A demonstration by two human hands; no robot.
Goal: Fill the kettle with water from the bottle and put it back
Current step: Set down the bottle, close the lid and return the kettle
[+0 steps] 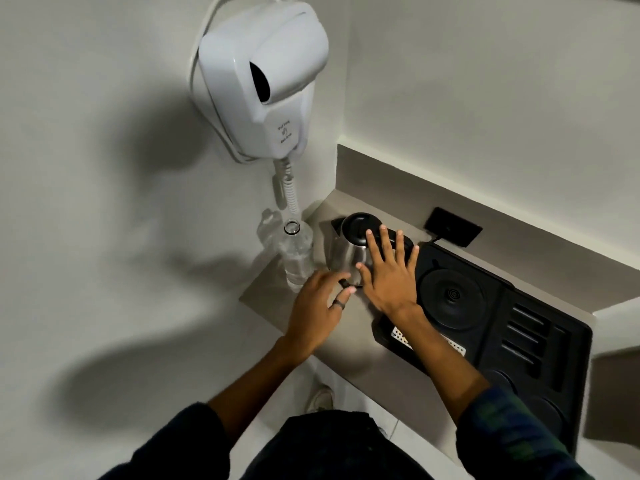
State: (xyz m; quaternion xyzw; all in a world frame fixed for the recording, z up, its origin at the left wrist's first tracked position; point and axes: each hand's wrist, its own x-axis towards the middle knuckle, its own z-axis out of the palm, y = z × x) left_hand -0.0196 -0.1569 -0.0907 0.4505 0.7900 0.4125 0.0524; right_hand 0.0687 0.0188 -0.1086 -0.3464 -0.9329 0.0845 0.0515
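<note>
My right hand (388, 275), fingers spread and empty, hovers over the steel kettle with black lid (351, 251), left of its round black base (452, 294). My left hand (320, 306) holds something small and dark, perhaps the cap. The kettle looks slick and, I judge, heavy if filled, so I'd take its handle. The uncapped clear plastic bottle (297, 254) stands just left.

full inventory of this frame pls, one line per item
kettle: 1, steel with black lid, on counter left of tray, off its base
bottle: 1, clear, uncapped, upright left of kettle, by wall
tray: 1, black, right side of counter
kettle base: 1, black, round, on tray
hair dryer: 1, white, wall-mounted above bottle
socket plate: 1, black, on backsplash
counter: 1, grey-beige
left hand: 1, open, at kettle's foot
right hand: 1, open, fingers spread beside kettle
</note>
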